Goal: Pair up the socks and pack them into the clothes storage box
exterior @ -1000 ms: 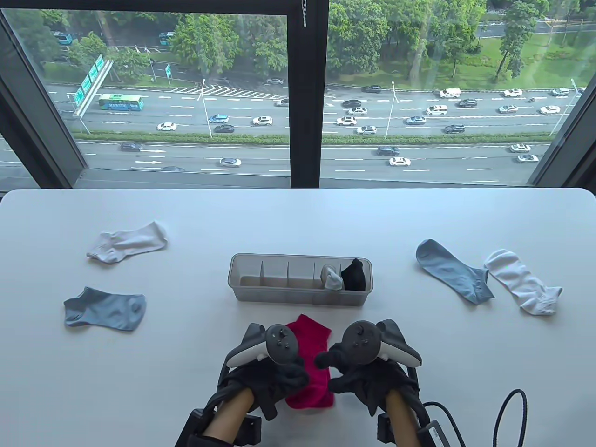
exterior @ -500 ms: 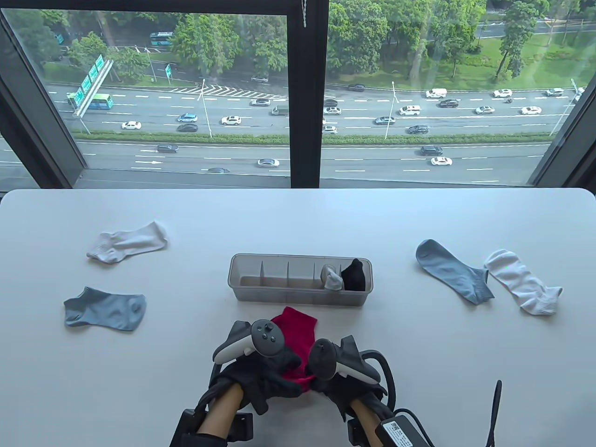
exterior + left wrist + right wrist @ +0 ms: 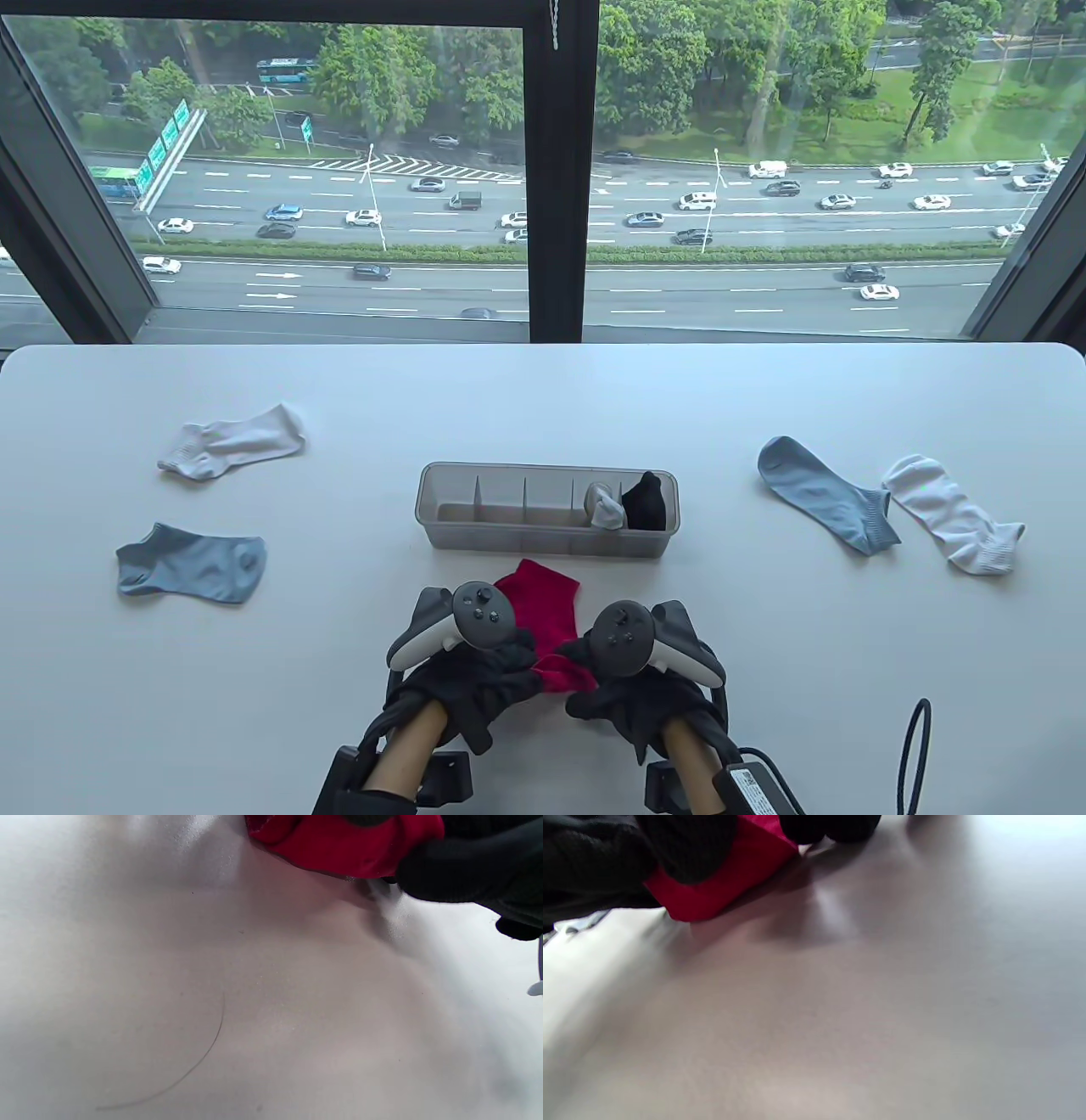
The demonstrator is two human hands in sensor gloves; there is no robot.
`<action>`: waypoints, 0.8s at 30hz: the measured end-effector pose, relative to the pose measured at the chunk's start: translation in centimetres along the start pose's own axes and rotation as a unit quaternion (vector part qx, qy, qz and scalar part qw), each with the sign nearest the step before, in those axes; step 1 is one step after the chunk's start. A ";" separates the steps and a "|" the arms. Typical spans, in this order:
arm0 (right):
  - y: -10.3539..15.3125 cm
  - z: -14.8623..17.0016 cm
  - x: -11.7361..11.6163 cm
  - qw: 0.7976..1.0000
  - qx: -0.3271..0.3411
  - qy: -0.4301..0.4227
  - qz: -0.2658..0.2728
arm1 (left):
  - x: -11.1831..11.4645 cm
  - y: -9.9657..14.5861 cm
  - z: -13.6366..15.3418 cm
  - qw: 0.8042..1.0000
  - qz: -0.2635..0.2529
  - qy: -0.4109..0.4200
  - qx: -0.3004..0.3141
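The table view looks down from above the near edge, facing the far window (image 3: 543, 170). Both wrist views skim close over the surface (image 3: 254, 1005), sharing the red sock (image 3: 543, 607).

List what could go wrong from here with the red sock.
1. Both hands, left hand and right hand, hold only the near end of the red sock; the far end lies loose and the roll may come out uneven.
2. The box stands just beyond the sock; a forward push could nudge it.
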State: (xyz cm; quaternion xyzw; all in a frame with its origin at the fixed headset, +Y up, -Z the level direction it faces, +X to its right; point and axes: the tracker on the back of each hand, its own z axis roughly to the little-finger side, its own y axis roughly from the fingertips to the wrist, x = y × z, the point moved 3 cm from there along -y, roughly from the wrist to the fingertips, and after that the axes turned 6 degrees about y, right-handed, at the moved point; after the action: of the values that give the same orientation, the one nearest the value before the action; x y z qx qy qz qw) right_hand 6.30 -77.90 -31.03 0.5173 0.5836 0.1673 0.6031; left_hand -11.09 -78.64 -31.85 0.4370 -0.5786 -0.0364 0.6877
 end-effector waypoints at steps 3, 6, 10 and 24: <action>0.0 0.6 0.0 0.996 0.013 -0.082 -0.022 | -0.1 0.0 0.2 1.000 -0.008 0.013 0.000; 0.1 1.0 -0.1 0.995 0.017 -0.096 -0.028 | -0.3 0.0 -0.5 0.999 -0.032 0.006 0.014; -0.1 0.7 -0.3 0.994 0.005 -0.105 -0.027 | -0.4 0.0 -0.5 0.999 -0.032 0.010 0.016; -0.4 -0.1 -0.6 0.997 -0.036 -0.072 -0.019 | 0.3 0.0 -1.4 0.998 -0.047 -0.026 0.019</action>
State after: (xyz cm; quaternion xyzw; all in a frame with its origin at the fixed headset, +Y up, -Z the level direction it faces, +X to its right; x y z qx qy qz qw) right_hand 5.91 -78.51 -31.07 0.4945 0.5423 0.1389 0.6648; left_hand -9.84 -78.01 -31.59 0.4761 -0.5755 -0.0689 0.6614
